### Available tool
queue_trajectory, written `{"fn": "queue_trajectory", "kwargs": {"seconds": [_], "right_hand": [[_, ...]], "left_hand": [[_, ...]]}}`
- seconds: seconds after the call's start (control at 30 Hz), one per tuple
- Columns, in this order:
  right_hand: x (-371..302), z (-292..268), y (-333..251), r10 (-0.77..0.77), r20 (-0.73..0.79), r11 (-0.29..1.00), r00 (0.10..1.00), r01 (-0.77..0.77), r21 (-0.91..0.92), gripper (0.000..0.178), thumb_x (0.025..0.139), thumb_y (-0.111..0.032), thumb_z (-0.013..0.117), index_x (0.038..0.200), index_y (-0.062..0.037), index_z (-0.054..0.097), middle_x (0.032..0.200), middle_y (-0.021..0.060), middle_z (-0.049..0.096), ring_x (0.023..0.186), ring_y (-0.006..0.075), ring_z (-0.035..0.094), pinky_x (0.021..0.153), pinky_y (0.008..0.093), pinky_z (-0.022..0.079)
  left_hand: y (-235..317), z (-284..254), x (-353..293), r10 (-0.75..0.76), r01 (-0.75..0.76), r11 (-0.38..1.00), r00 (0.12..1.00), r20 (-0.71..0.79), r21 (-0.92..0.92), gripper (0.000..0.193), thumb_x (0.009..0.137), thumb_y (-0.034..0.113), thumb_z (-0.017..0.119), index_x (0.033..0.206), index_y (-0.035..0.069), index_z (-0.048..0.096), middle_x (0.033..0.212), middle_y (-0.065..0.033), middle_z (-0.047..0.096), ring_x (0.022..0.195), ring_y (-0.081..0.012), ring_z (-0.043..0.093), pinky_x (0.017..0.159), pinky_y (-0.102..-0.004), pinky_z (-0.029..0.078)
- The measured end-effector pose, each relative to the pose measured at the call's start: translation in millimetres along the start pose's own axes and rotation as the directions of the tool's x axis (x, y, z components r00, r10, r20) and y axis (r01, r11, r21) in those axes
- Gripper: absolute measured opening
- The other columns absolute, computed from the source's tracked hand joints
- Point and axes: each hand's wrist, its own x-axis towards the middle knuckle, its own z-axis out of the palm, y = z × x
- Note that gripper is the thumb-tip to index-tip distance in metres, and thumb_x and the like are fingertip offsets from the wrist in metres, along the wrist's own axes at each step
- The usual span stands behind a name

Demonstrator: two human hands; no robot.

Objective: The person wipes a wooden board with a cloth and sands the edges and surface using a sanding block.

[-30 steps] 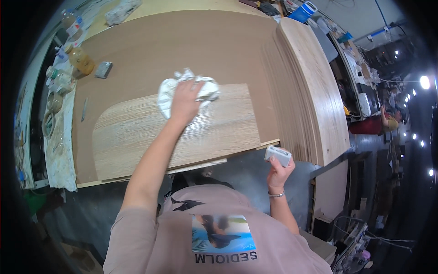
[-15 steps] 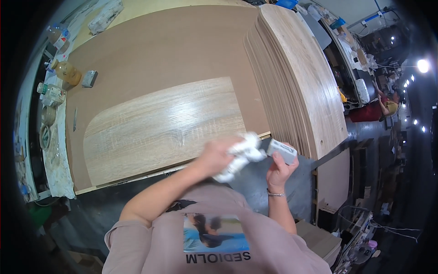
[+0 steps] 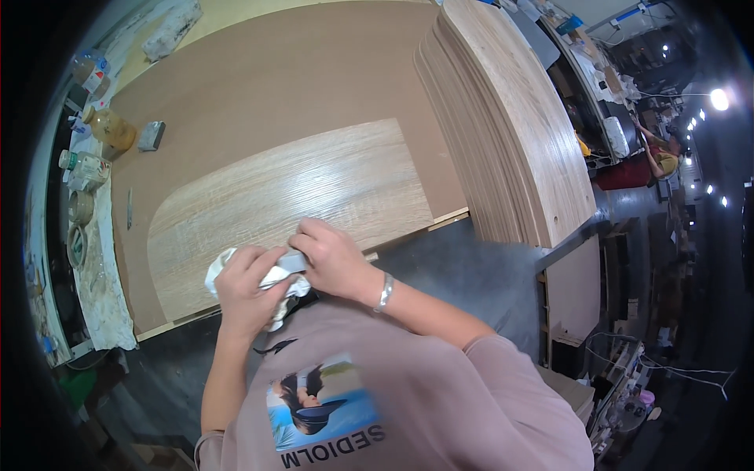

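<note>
My left hand (image 3: 250, 289) is closed around a crumpled white cloth (image 3: 220, 271). Pressed close against it, my right hand (image 3: 334, 257) grips a small pale grey block (image 3: 294, 261), part of which is hidden by fingers. Both hands are together at the near edge of a wood-grain panel (image 3: 314, 173) with a rounded far-left corner. The panel lies flat on a larger brown board (image 3: 259, 94) covering the bench.
To the right stands a stack of similar curved panels (image 3: 510, 118). Along the left edge are a jar of yellowish liquid (image 3: 110, 128), a bottle with a green cap (image 3: 85, 170), a grey block (image 3: 151, 136) and a thin blade-like tool (image 3: 129, 208). A person (image 3: 648, 161) works far right.
Both hands have moved left from beside the panel stack to the front of the panel, carrying the cloth and the pale block. The right forearm now reaches across in front of my body.
</note>
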Motion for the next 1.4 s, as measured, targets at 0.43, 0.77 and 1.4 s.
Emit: {"fn": "queue_trajectory", "kwargs": {"seconds": [0.43, 0.77, 1.4], "right_hand": [[-26, 70, -5, -0.128, 0.086, 0.892, 0.988, 0.153, -0.426, 0.071, 0.077, -0.007, 0.064, 0.145, -0.0041, 0.043, 0.152, 0.0278, 0.035, 0.138, 0.0485, 0.036, 0.112, 0.0579, 0.033], [33, -50, -69, -0.402, -0.014, 0.773, 0.916, 0.331, -0.541, 0.031, 0.069, -0.007, 0.071, 0.099, -0.0079, 0.065, 0.091, 0.0097, 0.069, 0.081, 0.0294, 0.066, 0.072, 0.0408, 0.053], [200, -8, 24, 0.308, 0.315, 0.936, 0.898, -0.227, -0.269, 0.043, 0.081, -0.038, 0.075, 0.072, 0.0010, 0.060, 0.061, 0.0164, 0.059, 0.060, 0.0301, 0.057, 0.062, 0.0422, 0.045]], "left_hand": [[-147, -155, -120, -0.648, 0.464, 0.759, 0.469, -0.600, -0.456, 0.038, 0.092, 0.005, 0.069, 0.125, -0.009, 0.061, 0.111, -0.0110, 0.067, 0.095, -0.0134, 0.061, 0.086, -0.0283, 0.050], [-169, -250, -166, -0.541, 0.083, 0.840, 0.054, -0.839, -0.536, 0.036, 0.093, 0.005, 0.067, 0.125, -0.011, 0.059, 0.111, -0.0169, 0.067, 0.094, -0.0212, 0.067, 0.081, -0.0335, 0.056], [-75, -143, -175, -0.697, 0.151, 0.711, 0.018, -0.717, -0.687, 0.040, 0.091, 0.001, 0.066, 0.127, -0.013, 0.057, 0.110, -0.0145, 0.068, 0.094, -0.0147, 0.065, 0.084, -0.0271, 0.052]]}}
